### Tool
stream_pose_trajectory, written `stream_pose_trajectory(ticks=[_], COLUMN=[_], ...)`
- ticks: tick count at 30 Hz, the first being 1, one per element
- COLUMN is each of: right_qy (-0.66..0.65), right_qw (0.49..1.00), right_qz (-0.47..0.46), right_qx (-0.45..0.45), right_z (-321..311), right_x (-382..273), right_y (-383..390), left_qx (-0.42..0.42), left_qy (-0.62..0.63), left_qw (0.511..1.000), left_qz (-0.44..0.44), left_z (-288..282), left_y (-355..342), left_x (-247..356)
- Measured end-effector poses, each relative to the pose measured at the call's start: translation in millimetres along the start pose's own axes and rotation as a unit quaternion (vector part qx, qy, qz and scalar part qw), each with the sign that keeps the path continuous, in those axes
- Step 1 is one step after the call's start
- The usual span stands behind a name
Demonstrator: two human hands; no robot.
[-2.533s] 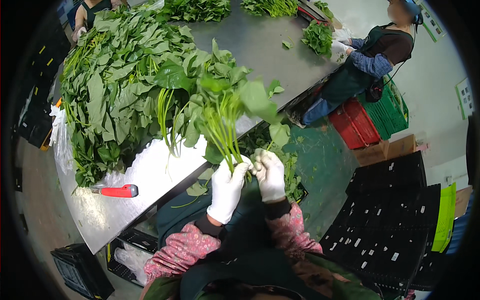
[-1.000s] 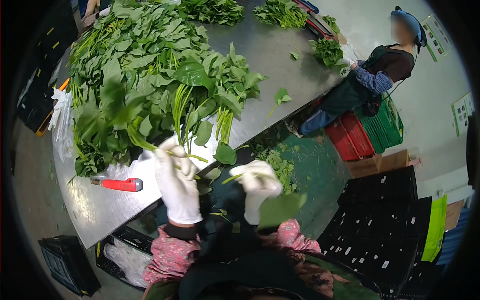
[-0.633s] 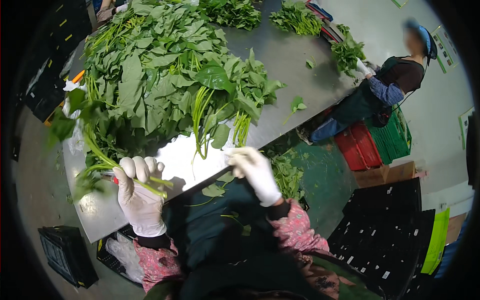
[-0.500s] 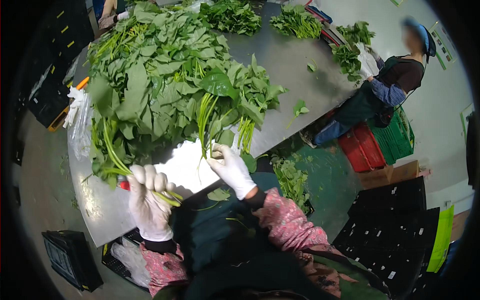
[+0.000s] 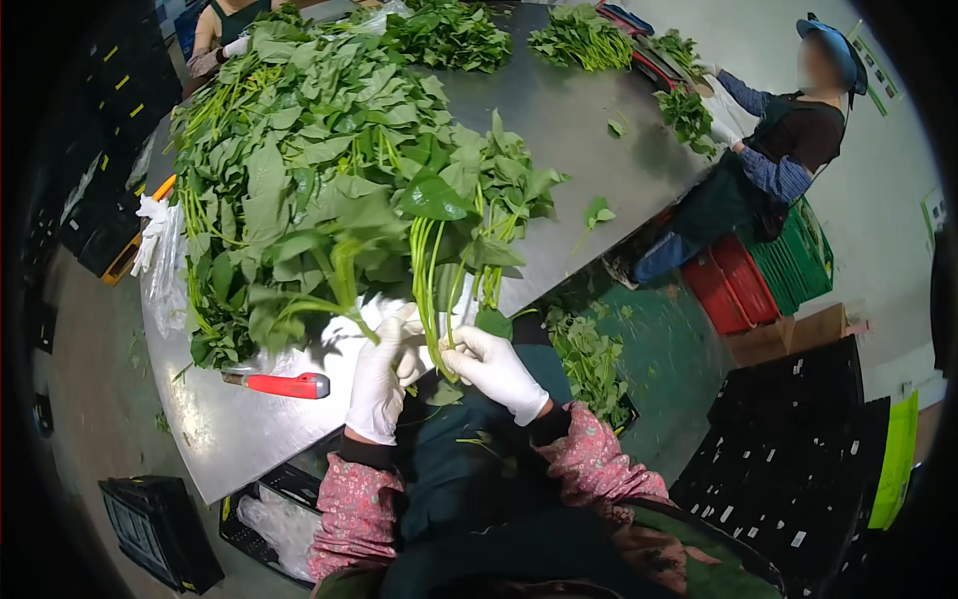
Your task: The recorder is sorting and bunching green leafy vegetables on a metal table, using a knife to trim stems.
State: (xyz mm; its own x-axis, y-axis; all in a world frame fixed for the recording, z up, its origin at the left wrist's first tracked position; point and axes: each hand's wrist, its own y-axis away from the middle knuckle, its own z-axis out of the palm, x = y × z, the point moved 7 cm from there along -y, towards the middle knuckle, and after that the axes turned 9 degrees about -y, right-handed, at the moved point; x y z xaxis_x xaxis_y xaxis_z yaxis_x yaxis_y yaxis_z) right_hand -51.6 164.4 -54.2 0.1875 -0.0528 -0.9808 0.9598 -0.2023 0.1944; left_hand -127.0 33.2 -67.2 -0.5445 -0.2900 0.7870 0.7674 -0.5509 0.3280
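Observation:
In white gloves, both my hands are side by side at the near edge of the metal table [image 5: 589,140]. My left hand [image 5: 379,384] is closed on a leafy green stem [image 5: 344,275], its leaves smeared by motion. The fingers of my right hand [image 5: 494,374] pinch the lower ends of several long green stems [image 5: 427,290], which rise to a broad leaf. Beyond both hands spreads a big heap of leafy greens [image 5: 309,150]. A red-handled knife [image 5: 289,385] lies on the table left of my left hand.
Bunches of greens [image 5: 584,40] lie along the far side. A co-worker [image 5: 798,140] at the right handles greens; another person [image 5: 225,30] is at the far left. Red [image 5: 728,285] and green crates [image 5: 793,265] stand right, black crates [image 5: 788,439] near right. A black crate with plastic bags [image 5: 274,524] is below the table.
My left hand has moved right and away from me, bringing its stem beside my right hand and uncovering the red-handled knife. My right hand has shifted slightly right and nearer, still pinching stems.

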Motion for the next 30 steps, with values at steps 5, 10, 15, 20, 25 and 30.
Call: stream_pose_trajectory(ticks=[5,10,15,20,25,30], right_qy=[-0.062,-0.362,-0.29,-0.189,-0.155,-0.174], right_qw=[0.996,0.886,0.923,0.977,0.978,0.979], right_qz=[0.013,-0.122,-0.105,-0.011,-0.03,-0.019], right_qx=[0.061,0.261,0.232,0.099,0.135,0.107], right_z=[-18.1,-117.4,-127.9,-67.9,-77.5,-81.0], right_x=[-9.1,17.7,-14.8,-38.0,-30.6,-21.6], right_y=[25.6,45.4,59.7,49.3,46.3,46.5], left_qx=[-0.065,-0.004,-0.017,0.008,-0.064,-0.066], left_qy=[0.026,0.084,-0.098,-0.136,-0.075,0.01], left_qw=[0.998,0.994,0.989,0.988,0.995,0.998], left_qz=[0.005,0.072,0.106,0.07,0.033,-0.007], left_z=[31.5,52.6,73.2,105.0,100.7,108.0], left_y=[-8.9,2.4,4.9,12.9,6.1,8.5], left_x=[-12.0,13.3,23.6,-7.7,-22.7,-24.8])
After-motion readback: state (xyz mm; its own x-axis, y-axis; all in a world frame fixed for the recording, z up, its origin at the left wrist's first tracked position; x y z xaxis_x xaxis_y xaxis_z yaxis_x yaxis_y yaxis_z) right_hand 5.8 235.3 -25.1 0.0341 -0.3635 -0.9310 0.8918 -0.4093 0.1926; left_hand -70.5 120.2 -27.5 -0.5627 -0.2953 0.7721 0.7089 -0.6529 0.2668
